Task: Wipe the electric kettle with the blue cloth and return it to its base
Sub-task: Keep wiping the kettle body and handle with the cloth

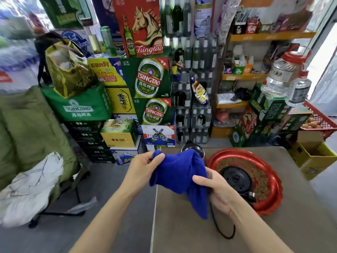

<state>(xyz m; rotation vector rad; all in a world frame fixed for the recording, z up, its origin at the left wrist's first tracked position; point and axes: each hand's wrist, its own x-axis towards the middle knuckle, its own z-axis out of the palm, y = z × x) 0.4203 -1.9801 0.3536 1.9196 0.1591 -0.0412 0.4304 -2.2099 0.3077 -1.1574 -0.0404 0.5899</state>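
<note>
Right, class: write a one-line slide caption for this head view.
Both hands spread a blue cloth over the kettle, beside its empty base on a red tray.

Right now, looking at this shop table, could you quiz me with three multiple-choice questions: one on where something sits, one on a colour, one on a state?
1. Where does the kettle base sit?
A. on the red tray
B. on the floor
C. on a shelf

2. What colour is the cloth?
A. green
B. blue
C. white

3. Is the electric kettle on its base?
A. yes, seated on it
B. no, off it, behind the cloth
C. it lies on its side in the tray

Answers: 1 A, the black disc lies inside the tray's rim. 2 B, the cloth held by the left hand and right hand is deep blue. 3 B, the base's top is bare.
</note>
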